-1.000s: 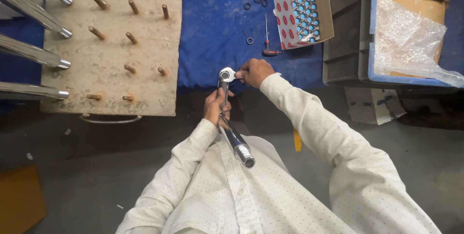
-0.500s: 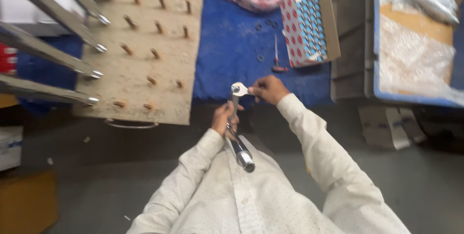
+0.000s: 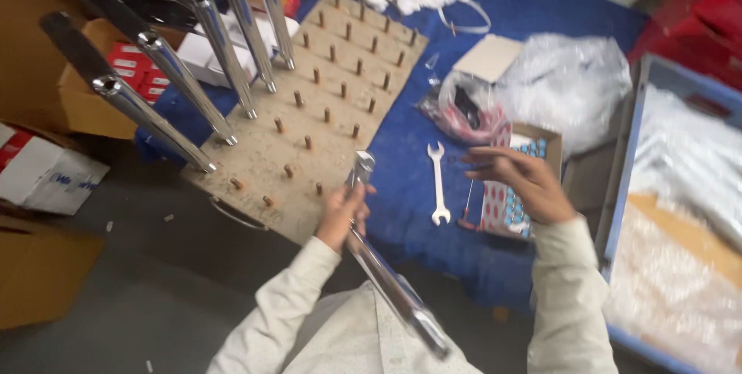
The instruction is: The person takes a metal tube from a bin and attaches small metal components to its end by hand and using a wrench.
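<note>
Chrome faucet spout stays clamped upright in the left hand beside the pegboard, while the right hand has left its tip, fingers loosely spread and empty, reaching over the small-parts box near the wrench.

The person wears a pale cream long-sleeved shirt with a fine speckled pattern, its cloth loose and creased along both arms. The sleeves end in plain cuffs at the wrists, leaving the left hand and right hand bare, without gloves.
</note>
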